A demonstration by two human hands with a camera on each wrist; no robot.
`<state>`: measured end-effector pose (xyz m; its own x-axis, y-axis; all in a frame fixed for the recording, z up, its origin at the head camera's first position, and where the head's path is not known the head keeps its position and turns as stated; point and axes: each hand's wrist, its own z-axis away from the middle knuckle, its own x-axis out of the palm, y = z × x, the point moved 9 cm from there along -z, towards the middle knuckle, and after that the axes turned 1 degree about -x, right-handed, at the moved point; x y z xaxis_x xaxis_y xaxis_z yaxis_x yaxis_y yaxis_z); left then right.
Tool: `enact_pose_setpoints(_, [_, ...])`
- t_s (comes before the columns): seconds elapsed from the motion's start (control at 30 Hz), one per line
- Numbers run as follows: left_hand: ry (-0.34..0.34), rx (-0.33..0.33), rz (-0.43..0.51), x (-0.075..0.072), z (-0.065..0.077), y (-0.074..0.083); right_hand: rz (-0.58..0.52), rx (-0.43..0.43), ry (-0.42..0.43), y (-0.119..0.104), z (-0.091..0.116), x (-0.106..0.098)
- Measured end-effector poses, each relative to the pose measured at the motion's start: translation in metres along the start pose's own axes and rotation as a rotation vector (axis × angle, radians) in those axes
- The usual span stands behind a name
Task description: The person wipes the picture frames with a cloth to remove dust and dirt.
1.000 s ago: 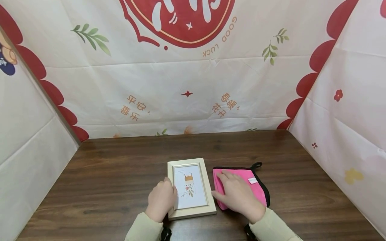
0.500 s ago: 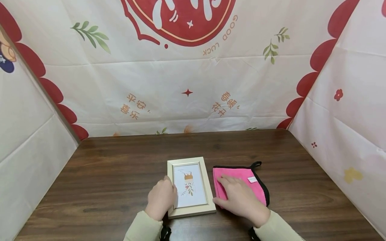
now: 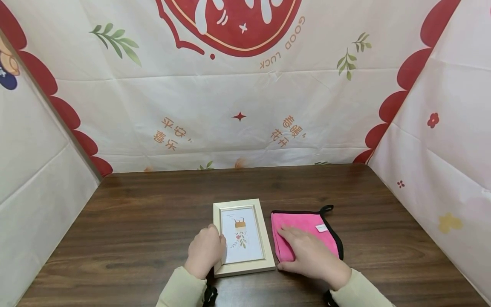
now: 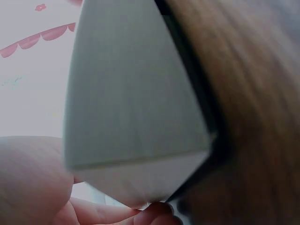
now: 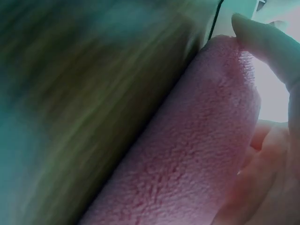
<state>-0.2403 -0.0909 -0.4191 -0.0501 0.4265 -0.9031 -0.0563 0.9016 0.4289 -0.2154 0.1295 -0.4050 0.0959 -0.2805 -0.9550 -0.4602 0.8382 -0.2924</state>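
A cream picture frame (image 3: 267, 245) lies face up on the table, showing a print of a plant and an orange-brown pot. My left hand (image 3: 206, 250) grips its left edge, thumb on the front and fingertips bent round the border. The left wrist view shows the frame's side wall (image 4: 131, 93) close up. A folded pink cloth (image 3: 307, 219) with black trim, a hanging loop and a white tag lies just right of the frame. On the cloth rests my right hand (image 3: 310, 255), fingers extended across it and thumb at its near left corner. The palm hides part of the cloth.
The dark wood table (image 3: 153, 213) reaches back to a white printed curtain (image 3: 215, 102). Similar curtains close off the left and right sides. A narrow gap separates frame and cloth.
My right hand has slid slightly right and toward me over the cloth, its thumb moving away from the picture frame's edge. The left hand keeps its hold; the frame stays put.
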Motion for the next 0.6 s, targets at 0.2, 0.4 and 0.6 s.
enact_pose_setpoints(0.2, [-0.027,-0.008,0.036,0.0018,-0.002,-0.0016,-0.005,-0.021,-0.063,0.0019,0.0026,0.0049])
enact_pose_setpoints(0.4, [-0.035,-0.001,0.05,0.0023,-0.0035,-0.0012,0.064,-0.077,-0.063,-0.001,0.0039,0.0043])
enact_pose_setpoints(0.6, [-0.048,0.003,0.051,0.0039,-0.0046,-0.0012,0.087,-0.117,-0.072,-0.0016,0.0047,0.0023])
